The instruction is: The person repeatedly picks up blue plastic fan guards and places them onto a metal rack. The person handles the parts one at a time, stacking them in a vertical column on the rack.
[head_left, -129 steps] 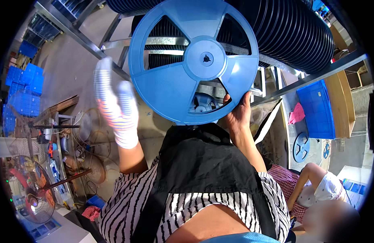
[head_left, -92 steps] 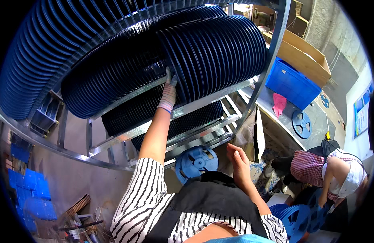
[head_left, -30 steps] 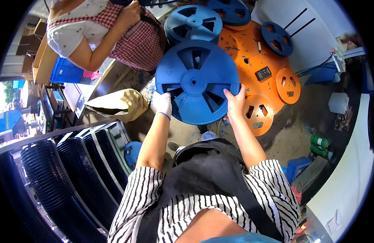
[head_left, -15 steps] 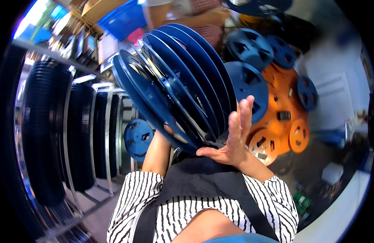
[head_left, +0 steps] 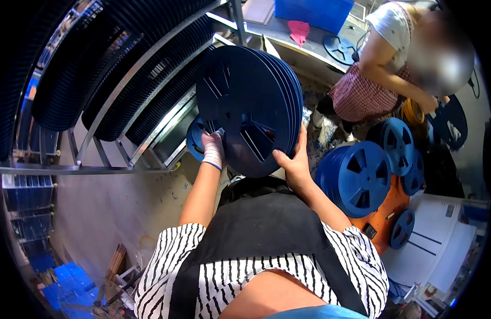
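Before my chest I carry a stack of dark blue reels (head_left: 240, 114), large slotted discs standing on edge and pressed close together. My left hand (head_left: 212, 149), with a pale wrap round it and a blue band at the wrist, grips the stack's lower left side, its fingertips at a slot. On the lower right, my right hand (head_left: 296, 166) clasps the rims, thumb on the front disc and fingers on the outer edge. Part of the fingers of both hands is hidden by the discs.
At left stands a metal rack (head_left: 126, 87) filled with rows of dark reels. More blue reels (head_left: 362, 178) stand at right on an orange surface (head_left: 381, 223). Beyond them a co-worker in a checked apron (head_left: 352, 95) bends by a dark reel (head_left: 450, 122). A blue bin (head_left: 312, 15) sits on the back table.
The view has swung so the rack fills more of the left. The reels, fanned apart before, are now closed up with a flat face toward me. My right hand, formerly spread, now grips them.
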`<state>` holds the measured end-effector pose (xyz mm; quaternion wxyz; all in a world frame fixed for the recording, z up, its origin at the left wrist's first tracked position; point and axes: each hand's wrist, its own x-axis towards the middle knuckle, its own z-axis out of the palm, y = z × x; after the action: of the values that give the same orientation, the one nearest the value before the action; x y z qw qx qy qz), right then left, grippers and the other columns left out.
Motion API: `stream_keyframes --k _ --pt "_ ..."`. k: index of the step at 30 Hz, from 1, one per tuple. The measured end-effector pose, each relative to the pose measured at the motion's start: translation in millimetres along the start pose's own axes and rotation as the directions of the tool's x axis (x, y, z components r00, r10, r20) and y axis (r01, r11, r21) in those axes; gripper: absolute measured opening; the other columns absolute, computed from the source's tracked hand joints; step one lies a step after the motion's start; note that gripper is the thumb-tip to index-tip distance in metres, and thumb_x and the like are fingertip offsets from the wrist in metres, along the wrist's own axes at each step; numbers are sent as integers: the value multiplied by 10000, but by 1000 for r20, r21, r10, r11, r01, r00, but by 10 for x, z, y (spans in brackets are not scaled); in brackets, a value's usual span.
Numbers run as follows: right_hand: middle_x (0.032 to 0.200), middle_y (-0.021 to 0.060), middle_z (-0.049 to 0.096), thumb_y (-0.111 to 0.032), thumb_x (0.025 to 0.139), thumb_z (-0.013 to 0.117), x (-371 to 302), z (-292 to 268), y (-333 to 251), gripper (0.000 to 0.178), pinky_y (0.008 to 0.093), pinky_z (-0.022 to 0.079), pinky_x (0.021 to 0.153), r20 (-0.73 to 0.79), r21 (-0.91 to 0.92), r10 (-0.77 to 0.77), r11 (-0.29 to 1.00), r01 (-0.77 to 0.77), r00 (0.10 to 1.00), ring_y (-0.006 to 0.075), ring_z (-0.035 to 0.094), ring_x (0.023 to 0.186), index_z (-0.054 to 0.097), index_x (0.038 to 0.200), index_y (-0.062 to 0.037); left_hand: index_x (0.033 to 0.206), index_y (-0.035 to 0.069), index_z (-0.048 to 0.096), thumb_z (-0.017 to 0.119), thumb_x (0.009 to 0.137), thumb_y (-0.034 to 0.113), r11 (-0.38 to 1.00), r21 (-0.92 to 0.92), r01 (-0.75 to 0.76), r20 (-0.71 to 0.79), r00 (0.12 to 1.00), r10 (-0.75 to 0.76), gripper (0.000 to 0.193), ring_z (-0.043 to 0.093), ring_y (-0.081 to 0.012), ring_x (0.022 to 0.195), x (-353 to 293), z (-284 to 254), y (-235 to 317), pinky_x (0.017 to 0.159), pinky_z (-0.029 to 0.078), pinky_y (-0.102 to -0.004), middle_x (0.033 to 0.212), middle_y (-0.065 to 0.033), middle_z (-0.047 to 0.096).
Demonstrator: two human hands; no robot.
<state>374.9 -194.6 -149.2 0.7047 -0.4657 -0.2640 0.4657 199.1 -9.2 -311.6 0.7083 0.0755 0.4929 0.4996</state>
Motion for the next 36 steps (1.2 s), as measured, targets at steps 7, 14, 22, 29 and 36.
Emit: stream_keyframes --k 7,14,22,29,36 --pt "973 109 609 7 764 650 465 706 -40 714 307 538 765 37 274 104 955 -111 994 168 636 813 300 1382 -63 1409 33 341 623 865 259 794 507 -336 256 938 234 653 502 -271 1190 -525 -140 560 957 452 -394 1354 -134 484" --pt "1035 154 584 -76 791 676 832 1497 498 877 337 492 763 150 -321 -137 930 179 979 235 591 819 133 1480 -48 1230 28 553 514 969 347 720 528 -450 580 811 81 413 551 -188 1085 -554 -137 1275 956 412 -304 1189 -107 592" --pt "983 218 587 -358 803 687 798 2142 540 901 428 352 962 647 -700 -82 332 633 758 340 565 994 208 1406 110 1240 -9 489 633 887 216 896 365 -254 608 793 -23 443 616 -234 969 -904 134 2061 877 489 -341 1098 -132 611" --pt "914 115 525 -294 771 707 813 2216 623 570 368 458 773 857 -435 -69 431 791 510 280 537 872 516 1225 -8 959 -40 600 602 887 150 994 68 -90 236 969 72 203 645 -258 895 -1070 -154 2285 822 514 -377 953 -159 655" --pt "1399 170 408 -441 761 700 1376 1031 643 804 491 260 1100 841 -494 6 416 763 542 356 323 1349 381 1402 -75 989 -8 550 639 867 189 912 -340 -231 151 943 295 249 601 -213 728 -1278 -669 2333 1053 396 -521 823 -75 595"
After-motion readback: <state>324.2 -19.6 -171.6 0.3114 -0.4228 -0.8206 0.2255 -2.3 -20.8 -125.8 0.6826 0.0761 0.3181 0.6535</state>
